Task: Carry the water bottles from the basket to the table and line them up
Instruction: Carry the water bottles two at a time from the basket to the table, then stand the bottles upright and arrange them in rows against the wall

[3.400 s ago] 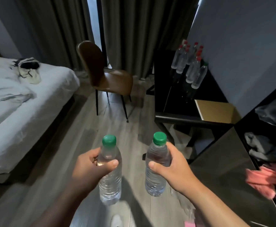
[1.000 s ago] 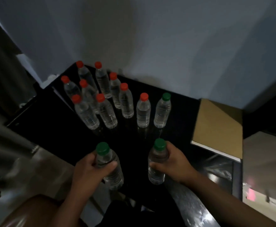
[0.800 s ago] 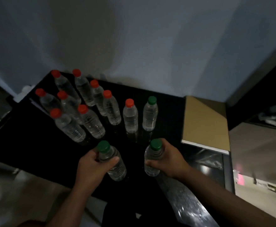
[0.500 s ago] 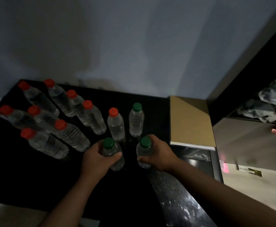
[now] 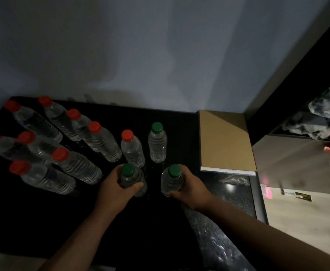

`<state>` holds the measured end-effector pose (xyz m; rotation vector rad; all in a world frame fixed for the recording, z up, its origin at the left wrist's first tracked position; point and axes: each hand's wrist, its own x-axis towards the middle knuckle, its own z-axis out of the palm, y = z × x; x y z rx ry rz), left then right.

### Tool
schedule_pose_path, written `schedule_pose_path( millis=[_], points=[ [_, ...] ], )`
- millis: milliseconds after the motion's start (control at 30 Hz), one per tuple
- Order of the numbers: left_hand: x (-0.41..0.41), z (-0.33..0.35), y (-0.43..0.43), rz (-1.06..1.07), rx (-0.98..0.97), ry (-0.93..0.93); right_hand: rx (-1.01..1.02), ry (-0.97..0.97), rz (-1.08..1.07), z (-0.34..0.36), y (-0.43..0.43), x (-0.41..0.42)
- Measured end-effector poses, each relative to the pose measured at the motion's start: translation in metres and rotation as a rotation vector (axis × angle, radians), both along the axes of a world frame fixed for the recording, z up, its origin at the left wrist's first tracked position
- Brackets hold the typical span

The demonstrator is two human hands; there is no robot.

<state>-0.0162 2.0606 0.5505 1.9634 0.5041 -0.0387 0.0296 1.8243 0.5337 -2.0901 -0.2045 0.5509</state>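
Black table (image 5: 33, 212) against pale wall. Left hand (image 5: 115, 189) grasps left green-capped bottle (image 5: 132, 179); right hand (image 5: 191, 186) grasps right green-capped bottle (image 5: 171, 180), both upright near table's middle. Standing bottles (image 5: 157, 145) cluster just beyond, leftward.

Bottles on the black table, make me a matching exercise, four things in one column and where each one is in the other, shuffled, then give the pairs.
Things:
1. Left hand
2. Right hand
3. Free green-capped bottle
4. Tan board

Places or states:
A. Lies flat at the right end of the black table, by the wall
B. Wrapped around the green-capped bottle nearer the red-capped bottles
C. Stands alone, untouched, beyond both hands
D. Wrapped around the green-capped bottle nearer the tan board

Pairs: 1-B, 2-D, 3-C, 4-A
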Motion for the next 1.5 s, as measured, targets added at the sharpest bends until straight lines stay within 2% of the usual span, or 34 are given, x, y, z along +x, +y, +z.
schedule_pose_path(
  millis=[300, 533, 600, 767, 967, 1133, 1300, 1500],
  points=[
    [-0.002, -0.010, 0.003, 0.003, -0.046, 0.004, -0.044, 0.010, -0.057, -0.005, 0.011, 0.000],
    [-0.007, 0.011, 0.009, -0.094, -0.157, 0.028, 0.056, 0.028, -0.029, 0.012, 0.004, -0.003],
    [-0.014, 0.027, 0.013, -0.079, -0.124, 0.024, 0.090, -0.040, -0.008, 0.028, 0.004, -0.005],
    [-0.036, 0.077, 0.039, -0.039, -0.008, 0.014, 0.116, -0.347, 0.027, 0.064, 0.021, -0.006],
    [-0.041, 0.120, 0.089, 0.058, -0.043, -0.172, 0.156, -0.571, 0.057, 0.103, 0.070, 0.005],
    [-0.029, 0.130, 0.143, 0.073, -0.063, -0.316, 0.156, -0.495, 0.074, 0.112, 0.121, 0.020],
    [-0.004, 0.127, 0.218, -0.024, -0.125, -0.262, 0.100, -0.488, -0.008, 0.128, 0.196, 0.045],
    [0.029, 0.132, 0.300, -0.093, -0.048, -0.322, 0.024, -0.467, -0.028, 0.139, 0.268, 0.089]
  ],
)
